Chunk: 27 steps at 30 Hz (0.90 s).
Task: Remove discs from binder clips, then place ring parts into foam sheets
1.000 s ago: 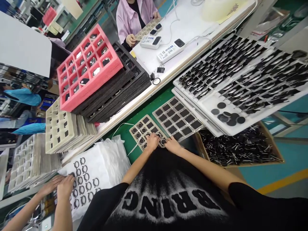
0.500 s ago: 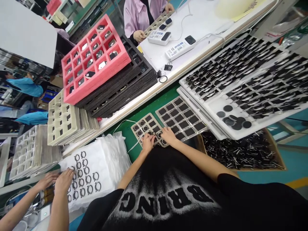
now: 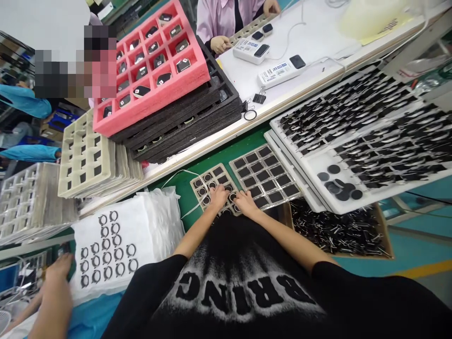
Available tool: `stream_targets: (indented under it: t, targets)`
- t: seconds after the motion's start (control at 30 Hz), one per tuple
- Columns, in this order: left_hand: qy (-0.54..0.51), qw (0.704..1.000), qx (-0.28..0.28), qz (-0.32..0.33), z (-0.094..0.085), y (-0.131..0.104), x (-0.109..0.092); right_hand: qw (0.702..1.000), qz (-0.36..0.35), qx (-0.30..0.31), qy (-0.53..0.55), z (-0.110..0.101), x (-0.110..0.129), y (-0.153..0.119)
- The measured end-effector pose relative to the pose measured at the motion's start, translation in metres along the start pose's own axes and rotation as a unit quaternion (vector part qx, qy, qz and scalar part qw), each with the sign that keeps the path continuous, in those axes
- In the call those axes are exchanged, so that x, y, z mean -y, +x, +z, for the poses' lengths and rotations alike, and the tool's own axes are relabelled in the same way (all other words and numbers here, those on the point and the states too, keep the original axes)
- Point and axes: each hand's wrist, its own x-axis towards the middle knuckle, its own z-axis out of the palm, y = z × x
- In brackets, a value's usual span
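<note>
In the head view, a beige compartment tray (image 3: 218,168) lies on the green bench, with dark squares in its cells and round rings (image 3: 207,176) in several of them. My left hand (image 3: 217,197) is over the tray's middle, fingers bent down and together at a cell. Whatever lies under those fingertips is hidden. Beside it, my right hand (image 3: 246,204) rests at the tray's right edge, fingers curled next to a round ring (image 3: 232,197). I cannot make out whether it pinches anything. A second, clear-edged tray (image 3: 262,168) of dark squares lies just right.
White boards (image 3: 318,174) hold rows of black binder clips and loose black discs; a carton (image 3: 384,230) of clips sits below. At left is a white padded sheet (image 3: 141,226) with black rings, near a co-worker's arm (image 3: 56,292). Foam trays (image 3: 203,70) are stacked behind.
My left hand's fingers have settled lower over the tray. My right hand has drawn back slightly toward the tray's near edge. The co-worker's hands have left the ring sheet. The view has shifted.
</note>
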Motion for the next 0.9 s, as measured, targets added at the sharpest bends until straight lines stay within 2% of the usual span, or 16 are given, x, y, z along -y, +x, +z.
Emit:
stream_targets:
  t: [0.33, 0.47, 0.6, 0.73, 0.8, 0.9]
  targets:
    - [-0.001, 0.999, -0.002, -0.038, 0.005, -0.012, -0.02, 1.0, 0.012, 0.022, -0.001, 0.005, 0.01, -0.018]
    - [-0.03, 0.999, -0.008, -0.042, 0.007, -0.033, -0.027, 0.999, 0.006, 0.033, -0.029, 0.003, 0.009, -0.018]
    - [-0.081, 0.994, -0.046, -0.065, -0.005, -0.088, -0.022, 0.995, -0.023, 0.046, -0.082, -0.005, 0.01, -0.018]
    - [-0.12, 0.971, -0.172, -0.113, -0.038, -0.167, -0.003, 0.986, -0.069, 0.059, -0.142, -0.009, 0.011, -0.013]
    - [-0.116, 0.946, -0.245, -0.179, -0.059, -0.212, 0.017, 0.98, -0.092, 0.066, -0.163, -0.008, 0.011, -0.01]
    - [-0.072, 0.879, -0.322, -0.343, -0.088, -0.28, 0.063, 0.973, -0.116, 0.072, -0.188, -0.002, 0.008, -0.007]
